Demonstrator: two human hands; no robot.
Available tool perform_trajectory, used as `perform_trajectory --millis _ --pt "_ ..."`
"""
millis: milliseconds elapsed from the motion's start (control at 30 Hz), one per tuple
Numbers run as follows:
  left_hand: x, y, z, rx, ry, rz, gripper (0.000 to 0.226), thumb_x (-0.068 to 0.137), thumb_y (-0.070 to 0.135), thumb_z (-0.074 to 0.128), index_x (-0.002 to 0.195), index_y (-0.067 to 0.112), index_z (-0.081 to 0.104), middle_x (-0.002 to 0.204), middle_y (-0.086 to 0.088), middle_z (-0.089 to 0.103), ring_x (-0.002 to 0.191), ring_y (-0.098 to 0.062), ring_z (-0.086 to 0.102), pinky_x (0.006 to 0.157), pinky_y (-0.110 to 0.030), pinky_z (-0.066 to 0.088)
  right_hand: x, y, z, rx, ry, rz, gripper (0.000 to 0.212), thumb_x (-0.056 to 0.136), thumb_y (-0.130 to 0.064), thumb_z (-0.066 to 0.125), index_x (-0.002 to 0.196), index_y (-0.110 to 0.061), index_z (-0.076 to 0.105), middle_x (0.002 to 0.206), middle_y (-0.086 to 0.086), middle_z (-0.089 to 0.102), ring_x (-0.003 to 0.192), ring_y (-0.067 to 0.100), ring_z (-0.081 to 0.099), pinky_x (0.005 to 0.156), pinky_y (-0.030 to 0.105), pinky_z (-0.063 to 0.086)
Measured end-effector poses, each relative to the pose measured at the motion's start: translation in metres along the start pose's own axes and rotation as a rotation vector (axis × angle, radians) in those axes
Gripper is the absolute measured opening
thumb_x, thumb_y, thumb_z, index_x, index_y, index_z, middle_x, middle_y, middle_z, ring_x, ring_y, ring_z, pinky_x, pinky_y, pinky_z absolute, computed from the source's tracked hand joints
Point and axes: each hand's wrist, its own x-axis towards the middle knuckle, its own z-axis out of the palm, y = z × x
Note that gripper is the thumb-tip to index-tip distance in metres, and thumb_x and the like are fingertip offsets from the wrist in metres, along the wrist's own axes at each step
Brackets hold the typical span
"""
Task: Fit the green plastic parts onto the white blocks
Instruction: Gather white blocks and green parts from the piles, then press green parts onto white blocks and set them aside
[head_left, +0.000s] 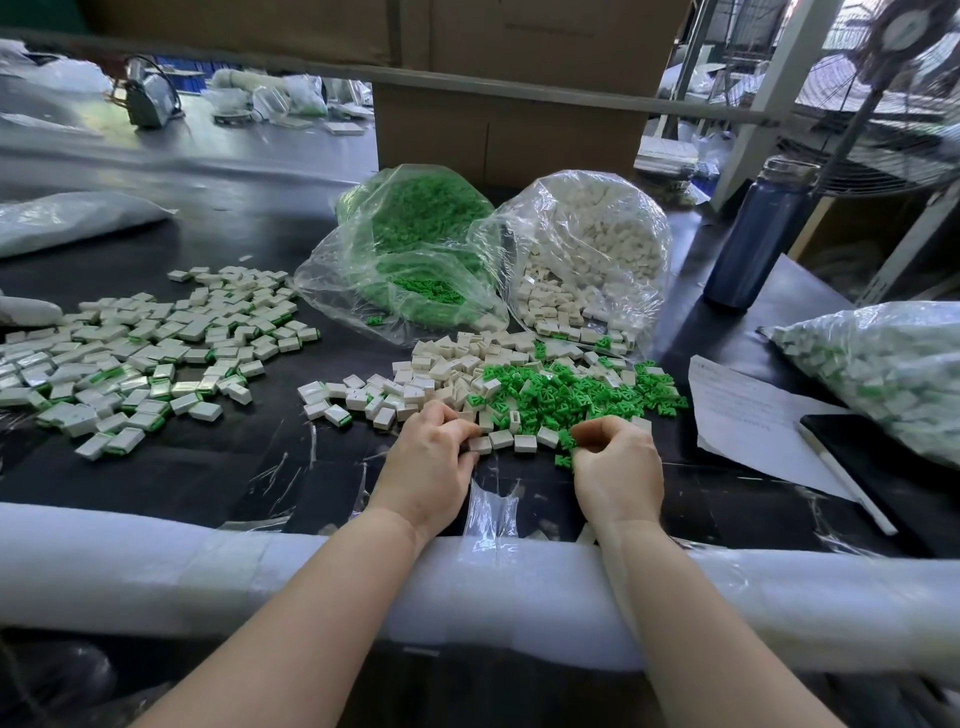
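Observation:
A loose heap of green plastic parts (566, 397) lies on the black table, mixed at its left with bare white blocks (415, 387). My left hand (431, 457) rests at the near edge of the heap with its fingers curled round a white block (479, 444). My right hand (615, 462) pinches a green part (567, 441) just right of a short row of white blocks (524, 440). A spread of white blocks with green parts fitted (145, 358) covers the table at left.
Two open clear bags stand behind the heap, one of green parts (415, 244) and one of white blocks (587, 254). A blue bottle (753, 244), a paper sheet (753, 415), a pen (847, 478) and a bag of fitted blocks (883, 364) are at right. White foam (260, 571) pads the near edge.

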Motion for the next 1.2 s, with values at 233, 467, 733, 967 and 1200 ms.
perform_trajectory --millis 233,467,733,967,1200 --pt "0.000 0.002 -0.001 -0.017 -0.028 -0.017 0.023 0.089 0.022 0.059 0.110 0.013 0.063 0.109 -0.001 0.052 0.106 -0.016 0.046 0.098 -0.025 0.037 -0.001 -0.003 -0.001 0.029 -0.020 0.039 0.025 0.073 -0.003 0.054 0.081 -0.025 0.064 0.084 -0.003 0.063 0.094 0.024 0.057 0.090 0.043 0.046" --pt "-0.002 0.005 -0.006 -0.117 -0.009 -0.002 0.016 0.085 0.008 0.063 0.098 0.017 0.062 0.091 0.008 0.055 0.090 -0.012 0.053 0.087 -0.025 0.046 0.002 0.002 0.004 -0.176 -0.057 -0.020 0.011 0.081 -0.019 0.063 0.087 -0.027 0.069 0.109 -0.003 0.054 0.110 0.019 0.047 0.092 0.031 0.031" --pt "-0.001 0.004 -0.007 -0.272 0.002 0.009 0.019 0.083 0.002 0.064 0.098 0.013 0.068 0.092 0.006 0.056 0.084 -0.008 0.056 0.082 -0.006 0.042 0.001 0.003 0.005 -0.036 -0.032 -0.168 0.010 0.088 -0.017 0.062 0.085 -0.025 0.057 0.092 -0.009 0.051 0.103 0.017 0.049 0.088 0.030 0.034" --pt "-0.001 0.006 -0.008 -0.510 -0.047 -0.096 0.011 0.082 0.005 0.066 0.089 0.013 0.064 0.083 0.001 0.065 0.080 -0.013 0.062 0.077 -0.009 0.048 -0.006 -0.001 0.005 0.370 -0.186 -0.369 0.023 0.087 -0.004 0.062 0.078 -0.026 0.060 0.072 -0.011 0.061 0.068 -0.001 0.057 0.064 0.009 0.045" --pt "-0.002 0.006 -0.010 -0.581 -0.086 -0.058 0.018 0.088 0.011 0.060 0.100 0.023 0.064 0.079 -0.003 0.059 0.066 -0.008 0.052 0.069 -0.015 0.047 -0.005 -0.003 0.004 0.469 -0.276 -0.363 0.024 0.082 -0.001 0.067 0.077 -0.024 0.062 0.076 -0.004 0.065 0.068 -0.003 0.059 0.067 0.010 0.047"
